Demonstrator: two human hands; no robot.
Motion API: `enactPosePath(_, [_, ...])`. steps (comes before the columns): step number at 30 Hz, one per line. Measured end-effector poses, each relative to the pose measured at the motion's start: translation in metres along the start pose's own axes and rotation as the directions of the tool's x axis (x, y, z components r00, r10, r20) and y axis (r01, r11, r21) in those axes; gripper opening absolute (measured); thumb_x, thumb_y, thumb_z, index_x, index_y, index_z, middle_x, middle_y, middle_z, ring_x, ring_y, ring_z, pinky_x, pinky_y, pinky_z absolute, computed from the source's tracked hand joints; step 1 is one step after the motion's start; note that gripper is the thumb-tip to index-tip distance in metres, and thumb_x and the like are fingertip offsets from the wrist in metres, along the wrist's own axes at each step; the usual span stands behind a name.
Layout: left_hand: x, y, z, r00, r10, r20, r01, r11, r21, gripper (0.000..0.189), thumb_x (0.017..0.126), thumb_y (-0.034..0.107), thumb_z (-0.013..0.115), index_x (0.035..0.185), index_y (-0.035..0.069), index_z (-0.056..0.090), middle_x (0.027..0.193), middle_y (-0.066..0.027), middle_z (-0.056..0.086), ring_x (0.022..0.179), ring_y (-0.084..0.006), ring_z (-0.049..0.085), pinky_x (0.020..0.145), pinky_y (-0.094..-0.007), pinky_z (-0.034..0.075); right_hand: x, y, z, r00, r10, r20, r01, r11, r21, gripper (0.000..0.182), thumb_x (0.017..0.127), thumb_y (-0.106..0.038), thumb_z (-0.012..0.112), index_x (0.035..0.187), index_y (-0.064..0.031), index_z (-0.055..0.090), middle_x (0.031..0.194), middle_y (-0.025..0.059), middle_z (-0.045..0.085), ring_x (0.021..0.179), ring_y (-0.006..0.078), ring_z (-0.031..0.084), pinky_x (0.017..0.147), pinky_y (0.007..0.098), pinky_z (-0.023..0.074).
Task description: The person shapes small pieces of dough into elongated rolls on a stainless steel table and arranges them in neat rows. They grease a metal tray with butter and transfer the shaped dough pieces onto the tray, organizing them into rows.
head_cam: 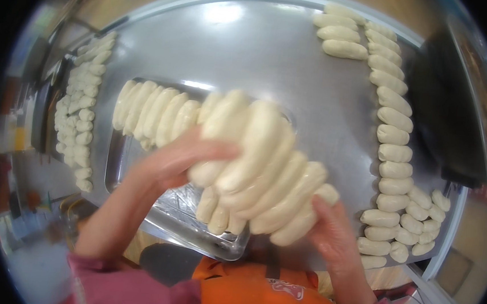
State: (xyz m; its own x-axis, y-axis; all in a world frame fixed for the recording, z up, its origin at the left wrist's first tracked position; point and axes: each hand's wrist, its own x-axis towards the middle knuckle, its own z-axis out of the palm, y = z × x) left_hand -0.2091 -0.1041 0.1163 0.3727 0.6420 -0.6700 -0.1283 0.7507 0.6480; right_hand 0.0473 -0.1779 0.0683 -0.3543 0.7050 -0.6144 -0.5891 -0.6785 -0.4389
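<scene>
Between my two hands a bunch of several pale dough rolls (264, 166), side by side and touching, is held above the right part of a steel tray (235, 252). My left hand (187, 156) presses on the left end of the bunch, its thumb over a roll. My right hand (330, 223) grips the right end, with fingers partly hidden by the dough. In the tray, a row of dough rolls (156, 113) lies along the far side, and a few more roll ends (218, 221) show beneath the held bunch. Motion blurs the hands slightly.
On the steel table (251, 54), a long column of dough rolls (393, 153) runs down the right side, with a short stack (343, 33) at its far end. Smaller dough pieces (76, 117) are massed at the left edge. A large dark object (440, 103) stands at the right.
</scene>
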Motion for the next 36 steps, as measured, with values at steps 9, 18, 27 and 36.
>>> enactPosePath(9, [-0.135, -0.092, -0.140, 0.922, 0.097, -0.375, -0.184, 0.961, -0.206, 0.067, 0.076, 0.019, 0.073, 0.130, -0.002, 0.039, 0.119, -0.0134, 0.054, 0.109, -0.0221, 0.054, 0.089, -0.0327, 0.047, 0.050, 0.109, 0.105, 0.917, 0.385, 0.108, -0.361, 0.913, -0.189, 0.037, 0.082, -0.013, 0.067, 0.115, 0.0000, 0.055, 0.103, 0.0069, 0.062, 0.095, 0.0156, 0.060, 0.082, 0.0297, 0.0497])
enactPosePath(18, [-0.084, -0.107, -0.195, 0.975, 0.052, -0.215, -0.072, 0.993, -0.088, 0.065, 0.077, 0.022, 0.072, 0.130, -0.003, 0.042, 0.117, -0.0120, 0.057, 0.104, -0.0200, 0.057, 0.087, -0.0310, 0.047, 0.078, 0.185, 0.112, 0.983, -0.173, 0.066, 0.176, 0.767, -0.617, 0.068, 0.082, -0.009, 0.065, 0.138, 0.0009, 0.027, 0.132, 0.0175, 0.042, 0.120, 0.0237, 0.043, 0.098, 0.0340, 0.0381])
enactPosePath(27, [-0.090, -0.098, -0.201, 0.822, 0.406, -0.398, 0.007, 0.693, 0.721, 0.068, 0.079, 0.020, 0.068, 0.134, -0.003, 0.035, 0.125, -0.0215, 0.048, 0.118, -0.0294, 0.045, 0.100, -0.0373, 0.035, 0.067, 0.172, 0.094, 0.716, -0.335, 0.612, 0.413, -0.503, -0.759, 0.077, 0.068, -0.019, 0.073, 0.135, -0.0063, 0.039, 0.143, 0.0187, 0.029, 0.131, 0.0323, 0.031, 0.107, 0.0473, 0.0258])
enactPosePath(36, [-0.093, -0.152, -0.169, 0.635, 0.726, -0.265, 0.052, 0.302, 0.952, 0.078, 0.077, 0.013, 0.067, 0.137, -0.009, 0.022, 0.139, -0.0296, 0.029, 0.125, -0.0450, 0.033, 0.106, -0.0451, 0.026, 0.071, 0.179, 0.089, 0.860, -0.227, 0.457, 0.248, -0.597, -0.763, 0.077, 0.073, -0.034, 0.068, 0.136, -0.0050, 0.037, 0.144, 0.0153, 0.029, 0.134, 0.0309, 0.026, 0.107, 0.0530, 0.0206])
